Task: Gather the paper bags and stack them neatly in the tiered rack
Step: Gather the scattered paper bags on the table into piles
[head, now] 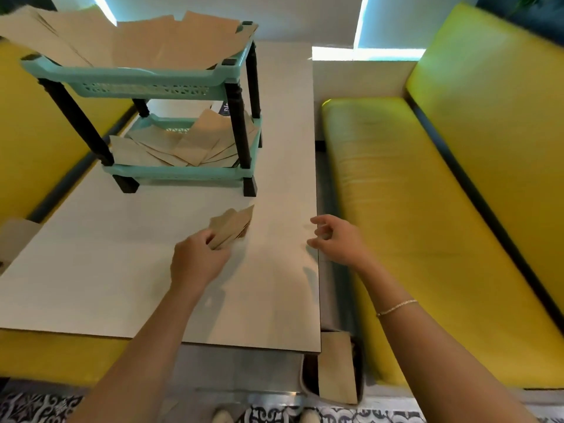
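The left hand (198,257) grips a small fan of paper bags (233,224) by their near ends, fingers curled round the bundle. The bags stick out up and to the right from the knuckles, so their long axis runs on a diagonal away from the person, with the free corners pointing toward the near right leg of the rack (171,90). The bundle looks held just above the bench (106,270) or brushing it; which one I cannot tell.

The right hand (332,239) grasps nothing. It hovers over the right edge of the bench with its fingers loosely curled, level with the left hand and apart from the bags.

The rack stands straight ahead of the left hand, further up the bench. Its lower tier (180,172) faces the person and already carries a loose, splayed pile of bags; its upper tier (140,83) holds larger sheets that overhang the rim. The bundle's far tips are already the part closest to the rack, so the left hand is the nearer one and the likely carrier. I judge that the move ahead is a push forward and slightly left, with the bags turned so their length goes in between the front legs rather than across them.

One more bag (337,367) lies low at the near right, beyond the bench corner, on the right hand's side.
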### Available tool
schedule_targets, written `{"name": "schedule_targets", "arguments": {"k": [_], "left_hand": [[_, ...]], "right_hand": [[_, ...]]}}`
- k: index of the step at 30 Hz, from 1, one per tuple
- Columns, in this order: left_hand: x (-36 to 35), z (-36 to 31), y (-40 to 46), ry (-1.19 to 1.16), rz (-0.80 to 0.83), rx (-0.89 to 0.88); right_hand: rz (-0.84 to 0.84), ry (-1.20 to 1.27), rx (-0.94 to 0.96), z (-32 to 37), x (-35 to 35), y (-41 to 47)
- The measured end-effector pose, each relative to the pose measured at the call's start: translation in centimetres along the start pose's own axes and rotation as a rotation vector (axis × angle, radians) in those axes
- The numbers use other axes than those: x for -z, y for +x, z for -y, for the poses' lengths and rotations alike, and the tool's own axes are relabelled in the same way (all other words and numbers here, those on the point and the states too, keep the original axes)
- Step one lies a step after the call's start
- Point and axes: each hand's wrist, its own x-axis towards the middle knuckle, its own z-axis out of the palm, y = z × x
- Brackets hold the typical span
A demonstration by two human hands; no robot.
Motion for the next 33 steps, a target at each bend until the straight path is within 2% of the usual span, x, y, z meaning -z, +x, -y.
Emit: {"name": "schedule_targets", "arguments": {"k": [3,7,10,15,20,29,33], "left_hand": [[0.9,-3.2,-0.8,-0.230,0.090,-0.065],[1.4,-6.2,-1.5,-0.751,0.414,0.069],[-0.2,-6.9,-1.8,-0.847,0.469,0.153],[-3.1,-7.3,-1.7,-0.862,0.453,0.195],[-4.5,-8.1,-1.7,-0.786,0.427,0.139],[-7.1,-9.7,-2.0,-0.761,0.373,0.124],[-8.0,-10.1,-2.0,-0.766,0.236,0.179]], "right_hand": [[0.058,0.093,-0.018,-0.1,0.6,-0.4],[0.168,0.608,-0.048,-0.3,2.2,-1.2],[0.217,0.886,-0.049,-0.8,3.8,-1.6],[0.118,0.776,-0.105,-1.8,6.0,-1.8],[0.056,0.560,-0.167,-3.1,7.4,-2.0],[-0.043,0.572,-0.229,-5.3,8.3,-2.6],[-0.072,0.595,-0.270,-7.0,8.4,-3.0]]}}
